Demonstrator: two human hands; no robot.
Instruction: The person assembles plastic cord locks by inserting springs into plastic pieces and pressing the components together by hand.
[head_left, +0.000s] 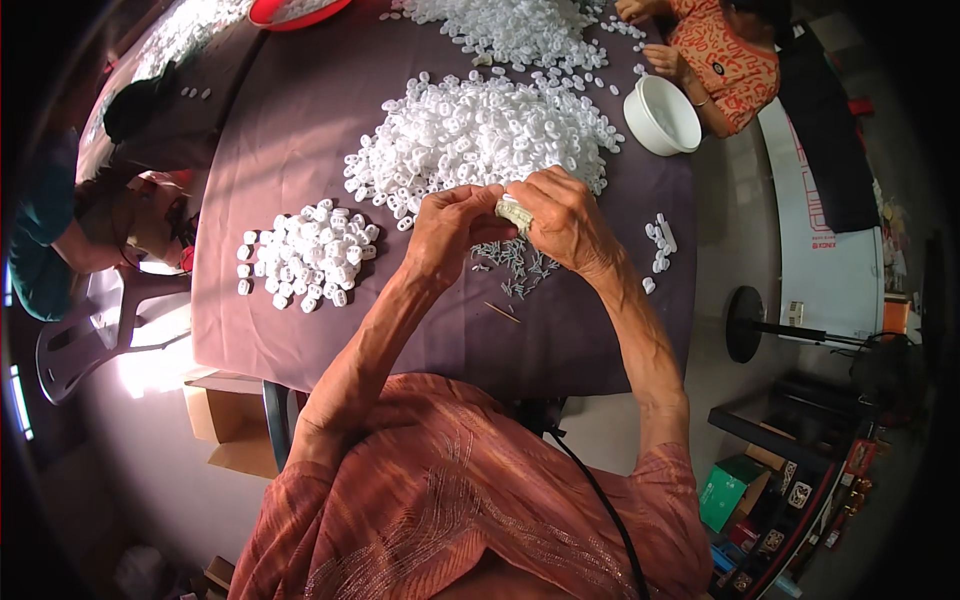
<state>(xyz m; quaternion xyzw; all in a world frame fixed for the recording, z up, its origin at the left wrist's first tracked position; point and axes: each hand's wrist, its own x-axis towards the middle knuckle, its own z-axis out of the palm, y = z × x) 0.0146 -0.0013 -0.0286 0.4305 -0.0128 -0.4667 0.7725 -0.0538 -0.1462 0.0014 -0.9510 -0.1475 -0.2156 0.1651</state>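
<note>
My left hand (450, 230) and my right hand (566, 222) meet in front of a large heap of small white oval plastic pieces (480, 130). Between them is a small cream-coloured block (514, 214), with a bit of white showing at its top. My right hand is closed round this block. The fingers of my left hand are pinched together at its left side; what they hold is hidden. Just below my hands lies a scatter of small grey metal pins or screws (515, 265). A thin brown stick (502, 312) rests nearer to me.
A smaller pile of thicker white pieces (312, 255) sits at the left on the brown tablecloth (430, 350). To the right are a few loose white pieces (660, 245) and a white tub (662, 115). Another person (720, 60) works at the far right; someone else is at the left.
</note>
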